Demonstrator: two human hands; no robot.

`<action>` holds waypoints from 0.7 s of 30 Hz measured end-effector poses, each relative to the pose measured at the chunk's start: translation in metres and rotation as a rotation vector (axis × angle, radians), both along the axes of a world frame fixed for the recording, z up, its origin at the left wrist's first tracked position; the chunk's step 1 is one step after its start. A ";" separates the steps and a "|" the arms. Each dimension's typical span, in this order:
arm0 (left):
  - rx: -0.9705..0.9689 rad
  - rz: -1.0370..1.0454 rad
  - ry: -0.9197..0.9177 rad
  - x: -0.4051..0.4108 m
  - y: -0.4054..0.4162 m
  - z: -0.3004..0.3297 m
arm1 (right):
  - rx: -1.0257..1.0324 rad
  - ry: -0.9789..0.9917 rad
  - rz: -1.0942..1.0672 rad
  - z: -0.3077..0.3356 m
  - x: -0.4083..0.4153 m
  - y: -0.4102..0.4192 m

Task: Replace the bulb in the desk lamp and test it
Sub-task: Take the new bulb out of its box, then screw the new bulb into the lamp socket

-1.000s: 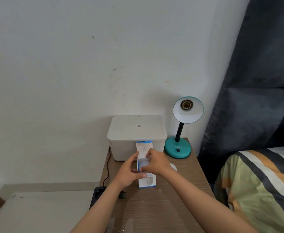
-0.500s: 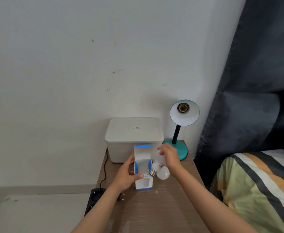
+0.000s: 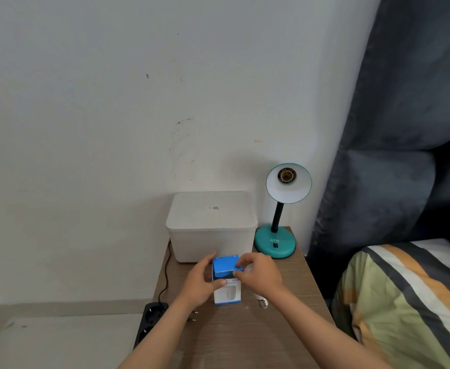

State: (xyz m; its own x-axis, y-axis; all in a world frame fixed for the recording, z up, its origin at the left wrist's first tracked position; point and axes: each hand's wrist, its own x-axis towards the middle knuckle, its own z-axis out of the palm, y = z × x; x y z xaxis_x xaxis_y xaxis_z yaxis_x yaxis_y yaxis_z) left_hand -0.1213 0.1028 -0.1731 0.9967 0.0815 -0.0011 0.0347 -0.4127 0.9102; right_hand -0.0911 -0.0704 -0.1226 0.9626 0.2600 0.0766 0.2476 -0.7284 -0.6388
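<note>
A teal desk lamp [image 3: 275, 243] stands at the back right of the wooden bedside table [image 3: 234, 339]. Its shade faces me and its socket [image 3: 287, 175] is empty. My left hand [image 3: 202, 284] grips a blue and white bulb box [image 3: 227, 293] that stands upright on the table. My right hand [image 3: 259, 274] pinches the box's blue top flap [image 3: 225, 263], which is folded down over the opening. A white bulb lies on the table under my right wrist, with only its metal screw base [image 3: 263, 303] clearly visible.
A white lidded storage box [image 3: 211, 225] stands against the wall, left of the lamp. A black power strip [image 3: 149, 319] hangs at the table's left edge, with a loose plug [image 3: 193, 316] beside it. A bed with a striped blanket [image 3: 410, 302] and a dark headboard [image 3: 394, 166] are on the right.
My right hand pulled a bulb out of the open box, and a bulb now lies on the table. The hand has moved back to the box and folded the flap down.
</note>
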 end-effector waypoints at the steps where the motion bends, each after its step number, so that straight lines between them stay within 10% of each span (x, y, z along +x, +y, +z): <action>1: 0.011 0.001 -0.005 0.000 0.000 -0.001 | -0.005 -0.007 -0.002 -0.001 -0.001 0.001; 14: 0.013 -0.032 -0.021 -0.004 0.001 -0.007 | -0.059 -0.002 0.024 -0.006 -0.007 -0.001; 21: 0.184 -0.032 -0.005 -0.008 0.001 0.011 | 0.595 0.397 -0.187 0.011 -0.002 -0.022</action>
State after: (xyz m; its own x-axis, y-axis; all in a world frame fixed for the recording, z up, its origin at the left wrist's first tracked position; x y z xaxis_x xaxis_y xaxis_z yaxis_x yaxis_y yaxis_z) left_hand -0.1295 0.1039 -0.1617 0.9987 0.0481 0.0162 0.0143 -0.5729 0.8195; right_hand -0.0927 -0.0924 -0.1115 0.9714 0.1116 -0.2097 -0.1787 -0.2384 -0.9546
